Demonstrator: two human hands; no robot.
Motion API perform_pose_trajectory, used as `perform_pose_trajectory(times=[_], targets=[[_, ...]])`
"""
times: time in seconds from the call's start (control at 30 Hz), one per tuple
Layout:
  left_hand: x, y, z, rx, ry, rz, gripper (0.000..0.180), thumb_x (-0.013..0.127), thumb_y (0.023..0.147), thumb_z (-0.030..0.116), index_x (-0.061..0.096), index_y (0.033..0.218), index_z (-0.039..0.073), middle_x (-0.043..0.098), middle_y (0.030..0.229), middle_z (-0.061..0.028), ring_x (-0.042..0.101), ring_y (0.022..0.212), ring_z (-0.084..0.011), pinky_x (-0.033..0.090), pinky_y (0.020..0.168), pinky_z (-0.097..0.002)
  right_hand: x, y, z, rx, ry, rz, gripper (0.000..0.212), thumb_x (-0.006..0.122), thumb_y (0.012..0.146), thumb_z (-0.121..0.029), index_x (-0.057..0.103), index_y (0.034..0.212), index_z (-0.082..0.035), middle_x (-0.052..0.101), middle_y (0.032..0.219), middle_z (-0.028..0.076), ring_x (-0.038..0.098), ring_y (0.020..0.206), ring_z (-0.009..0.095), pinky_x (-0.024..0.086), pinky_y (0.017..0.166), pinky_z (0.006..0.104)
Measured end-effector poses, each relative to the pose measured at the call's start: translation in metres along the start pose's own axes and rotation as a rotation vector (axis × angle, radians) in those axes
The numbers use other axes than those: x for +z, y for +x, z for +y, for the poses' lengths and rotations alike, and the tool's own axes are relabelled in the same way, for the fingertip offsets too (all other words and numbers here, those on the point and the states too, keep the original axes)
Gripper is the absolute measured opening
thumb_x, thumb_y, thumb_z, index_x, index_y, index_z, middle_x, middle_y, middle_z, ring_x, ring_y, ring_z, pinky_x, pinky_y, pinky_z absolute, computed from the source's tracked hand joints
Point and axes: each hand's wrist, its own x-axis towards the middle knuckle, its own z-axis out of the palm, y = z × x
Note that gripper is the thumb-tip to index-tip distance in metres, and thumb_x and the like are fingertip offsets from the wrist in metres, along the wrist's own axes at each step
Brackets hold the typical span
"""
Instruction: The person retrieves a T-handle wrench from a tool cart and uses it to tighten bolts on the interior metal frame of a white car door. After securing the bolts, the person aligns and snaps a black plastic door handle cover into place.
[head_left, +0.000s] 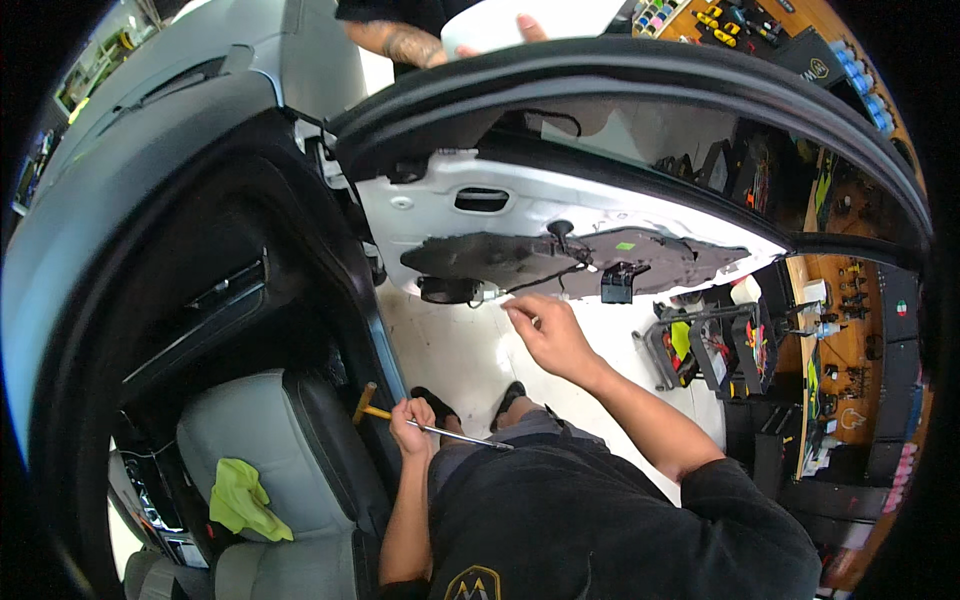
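Note:
My left hand (pixel 411 428) is wrapped round a T-handled metal rod (pixel 455 434), just below its yellow-brown crosspiece; the shaft slants across my lap. My right hand (pixel 555 340) is up at the lower edge of the open car door (pixel 400 204), thumb and fingers drawn together. Its fingertips are beside a small white connector (pixel 489 295); whether they grip anything is too small to tell. The door has no trim panel, so white metal and a dark lining sheet (pixel 500 257) show. A round black speaker (pixel 448 290) and a black module (pixel 618 284) sit along its lower part.
A grey seat (pixel 240 430) with a yellow-green cloth (pixel 245 498) is at my left. Beyond the door, another person's forearm (pixel 395 42) and hand are by a white sheet (pixel 490 25). A tool cart (pixel 712 345) and a wooden tool board (pixel 852 350) stand at the right.

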Motion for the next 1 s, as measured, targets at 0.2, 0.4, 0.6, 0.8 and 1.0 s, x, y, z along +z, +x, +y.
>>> perform_pose_trajectory(times=[0.2, 0.4, 0.6, 0.8, 1.0], targets=[[-0.031, 0.0, -0.031, -0.1, -0.006, 0.105, 0.051, 0.042, 0.101, 0.041, 0.031, 0.059, 0.015, 0.031, 0.057, -0.0004, 0.031, 0.053, -0.0132, 0.025, 0.051, -0.0293, 0.017, 0.047, 0.019, -0.168, 0.044, 0.072, 0.034, 0.061, 0.095, -0.011, 0.063, 0.125, 0.005, 0.067, 0.111, 0.023, 0.069, 0.094, 0.036, 0.055, 0.081, 0.0388], [-0.066, 0.019, -0.103, -0.15, -0.063, 0.161, 0.05, 0.044, 0.1, 0.04, 0.03, 0.059, 0.015, 0.032, 0.057, -0.0013, 0.031, 0.052, -0.0149, 0.028, 0.052, -0.031, 0.041, 0.094, 0.042, -0.273, 0.279, 0.185, 0.053, 0.063, 0.092, -0.005, 0.051, 0.142, 0.005, 0.061, 0.128, 0.02, 0.068, 0.094, 0.024, 0.055, 0.079, 0.0328], [-0.102, 0.077, -0.242, -0.09, -0.332, 0.126, 0.048, 0.047, 0.099, 0.035, 0.03, 0.058, 0.016, 0.03, 0.055, -0.0009, 0.032, 0.049, -0.0167, 0.027, 0.046, -0.0309, 0.058, 0.1, 0.082, -0.569, 0.238, 0.243, 0.067, 0.062, 0.088, 0.0, 0.042, 0.152, 0.002, 0.046, 0.149, 0.023, 0.066, 0.1, 0.021, 0.054, 0.081, 0.029], [-0.141, 0.126, -0.36, -0.177, -0.466, 0.221, 0.051, 0.046, 0.098, 0.038, 0.032, 0.056, 0.015, 0.031, 0.054, -0.002, 0.035, 0.053, -0.0184, 0.027, 0.052, -0.0313, 0.082, 0.118, 0.121, -0.82, -0.144, 0.463, 0.082, 0.063, 0.083, -0.004, 0.033, 0.159, 0.0, 0.03, 0.165, 0.023, 0.064, 0.102, 0.019, 0.054, 0.083, 0.0278], [-0.159, 0.152, -0.382, -0.252, -0.397, 0.172, 0.05, 0.047, 0.098, 0.037, 0.032, 0.056, 0.015, 0.032, 0.054, -0.0019, 0.034, 0.052, -0.0181, 0.028, 0.051, -0.0318, 0.093, 0.135, 0.133, -0.937, -0.329, 0.625, 0.083, 0.067, 0.08, -0.01, 0.037, 0.157, 0.001, 0.035, 0.161, 0.024, 0.059, 0.084, 0.014, 0.053, 0.07, 0.0246]])
